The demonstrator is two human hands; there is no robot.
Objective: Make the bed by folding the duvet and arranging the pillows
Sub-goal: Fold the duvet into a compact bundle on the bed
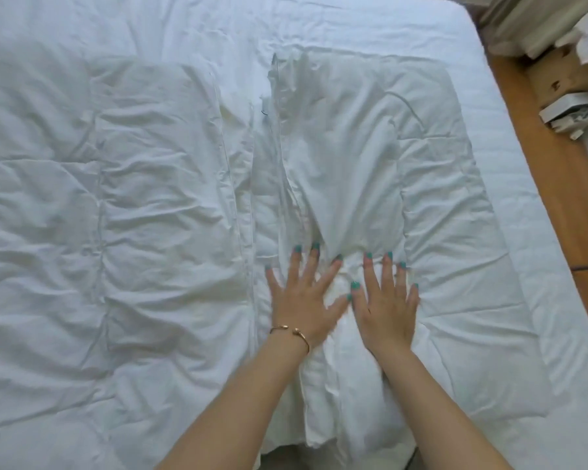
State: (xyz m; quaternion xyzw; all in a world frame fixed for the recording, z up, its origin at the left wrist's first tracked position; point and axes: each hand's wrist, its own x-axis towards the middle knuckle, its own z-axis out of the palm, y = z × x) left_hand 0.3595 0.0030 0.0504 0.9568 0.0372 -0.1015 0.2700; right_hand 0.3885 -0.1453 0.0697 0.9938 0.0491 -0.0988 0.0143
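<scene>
A white, wrinkled duvet (123,205) covers the bed, lying in folded layers with a raised fold edge (275,137) running down the middle. My left hand (302,296), wearing a gold bangle, lies flat with spread fingers on the right-hand layer. My right hand (384,300) presses flat beside it, thumbs nearly touching. The cloth bunches into small creases between the fingertips of both hands. I cannot make out any pillows as separate shapes.
The white mattress sheet (510,164) shows along the right of the duvet. Beyond the bed's right edge is a wooden floor (557,184) with a cardboard box (564,93) and white items stacked at the top right corner.
</scene>
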